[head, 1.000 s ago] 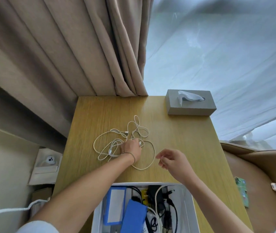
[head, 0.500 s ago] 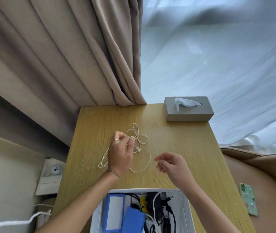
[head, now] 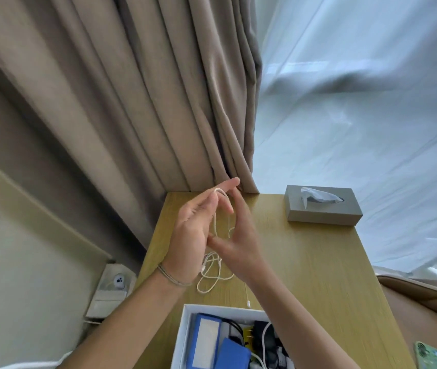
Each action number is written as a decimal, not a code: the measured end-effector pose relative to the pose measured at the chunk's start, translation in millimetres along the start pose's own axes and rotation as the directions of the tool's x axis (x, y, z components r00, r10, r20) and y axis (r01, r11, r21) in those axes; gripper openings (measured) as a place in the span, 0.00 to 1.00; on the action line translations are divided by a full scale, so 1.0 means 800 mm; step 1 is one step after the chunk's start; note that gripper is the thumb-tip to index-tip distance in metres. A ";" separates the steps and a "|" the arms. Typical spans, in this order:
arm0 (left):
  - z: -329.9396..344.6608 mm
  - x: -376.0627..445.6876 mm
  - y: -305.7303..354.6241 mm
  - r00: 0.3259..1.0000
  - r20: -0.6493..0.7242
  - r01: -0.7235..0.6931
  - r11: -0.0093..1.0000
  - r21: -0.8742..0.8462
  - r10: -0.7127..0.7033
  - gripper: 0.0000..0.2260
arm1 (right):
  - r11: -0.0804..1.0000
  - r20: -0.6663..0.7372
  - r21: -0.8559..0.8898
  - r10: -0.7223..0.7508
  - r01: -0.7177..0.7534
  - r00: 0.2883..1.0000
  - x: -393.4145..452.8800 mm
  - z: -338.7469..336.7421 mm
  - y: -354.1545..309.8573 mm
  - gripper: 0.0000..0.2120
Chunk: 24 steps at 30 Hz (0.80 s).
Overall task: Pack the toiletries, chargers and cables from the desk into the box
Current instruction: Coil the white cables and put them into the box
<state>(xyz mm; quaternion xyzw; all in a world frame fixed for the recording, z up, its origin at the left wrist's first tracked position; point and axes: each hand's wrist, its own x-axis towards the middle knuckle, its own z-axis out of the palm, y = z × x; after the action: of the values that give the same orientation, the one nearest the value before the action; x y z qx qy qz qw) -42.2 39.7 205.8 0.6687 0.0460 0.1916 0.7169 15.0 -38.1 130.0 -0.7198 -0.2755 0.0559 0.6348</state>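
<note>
White cable [head: 213, 272]: thin, limp, light, tangle-prone. Left hand [head: 193, 230] grip pinches 1 loop above counter [head: 305, 262]; remainder trails beyond box [head: 185, 328]. Right hand [head: 238, 241] grip open alongside. Best gathered by its coils.

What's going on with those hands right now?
Left hand pinching white cable, lifted. Right hand open beside it, guiding. Cable's tail loops on desk, box waiting below. Nothing blocking.

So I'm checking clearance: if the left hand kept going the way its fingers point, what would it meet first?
Probably the beige curtain behind the desk. The left hand, holding the white cable, points up and away; nothing else shows between, though depth is unclear.
</note>
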 end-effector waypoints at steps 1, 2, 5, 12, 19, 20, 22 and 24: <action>-0.004 0.001 0.010 1.000 -0.003 -0.016 1.000 -0.020 0.016 0.17 | 0.999 0.024 0.055 -0.004 0.003 1.000 0.005 0.004 -0.006 0.27; -0.011 0.003 0.018 1.000 0.004 -0.030 0.997 -0.076 0.030 0.17 | 0.995 0.065 0.095 0.017 -0.023 0.998 0.008 0.007 -0.010 0.13; -0.048 0.012 0.039 1.000 0.007 -0.007 0.927 -0.375 0.011 0.15 | 0.941 0.275 0.263 0.138 -0.212 0.952 0.009 0.003 -0.012 0.16; -0.151 0.006 0.054 0.972 -0.223 -0.070 0.823 -0.564 -0.069 0.14 | 0.837 0.408 0.404 0.197 -0.369 0.892 -0.001 -0.065 0.012 0.19; -0.222 -0.020 0.041 0.882 -0.460 -0.063 0.940 -0.335 -0.105 0.13 | 0.824 0.269 0.359 0.358 -0.438 0.894 -0.013 -0.124 0.023 0.15; -0.219 -0.024 0.034 0.882 -0.459 -0.018 0.968 -0.252 -0.104 0.13 | 0.842 0.254 0.322 0.365 -0.434 0.896 -0.016 -0.123 0.017 0.15; -0.199 -0.033 0.017 0.905 -0.413 0.071 0.994 -0.078 -0.097 0.12 | 0.880 0.250 0.248 0.346 -0.405 0.905 -0.020 -0.112 0.001 0.15; -0.168 -0.044 0.000 0.938 -0.333 0.134 0.986 0.099 -0.094 0.12 | 0.908 0.294 0.192 0.309 -0.372 0.904 -0.026 -0.091 -0.020 0.17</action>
<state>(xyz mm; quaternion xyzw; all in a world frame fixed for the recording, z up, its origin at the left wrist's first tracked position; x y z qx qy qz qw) -118.3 154.2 185.9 0.6658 0.2144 0.2550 0.6677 23.8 -111.5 152.9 -0.6603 -0.2156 0.2929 0.6571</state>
